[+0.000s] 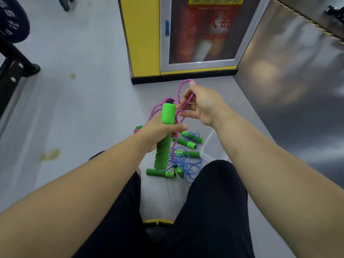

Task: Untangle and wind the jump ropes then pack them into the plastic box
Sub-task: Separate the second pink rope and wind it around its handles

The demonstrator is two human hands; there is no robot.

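1. Step in hand: winding the first rope, with untangling not finished. The left hand (158, 134) is clamped round a green foam handle (168, 113), held upright above the lap.
2. The right hand (202, 107) is apart from the left, a little higher and just beside it. Its fingers pinch the pink rope (180, 89), and a loop stands up above them. More pink strands hang round the handle and the left hand.
3. The other jump ropes (187, 157), with green handles and blue cords, lie in a loose tangle on the floor (83, 108) between the person's knees.
4. The clear plastic box (212, 148) stands on the floor just right of that tangle, partly hidden by the right forearm and knee. No rope shows in its visible part.
5. Next move, as a judgement: lay the loop round the handle and keep the cord taut, since slack pink strands could snag on the blue cords below.
6. Writing: the glazed cabinet (201, 34) behind carries red characters and a line of Latin letters, too blurred to read. The weight plate (11, 21) at upper left has white figures, also unreadable. Small pale labels on the floor handles are too small to tell.
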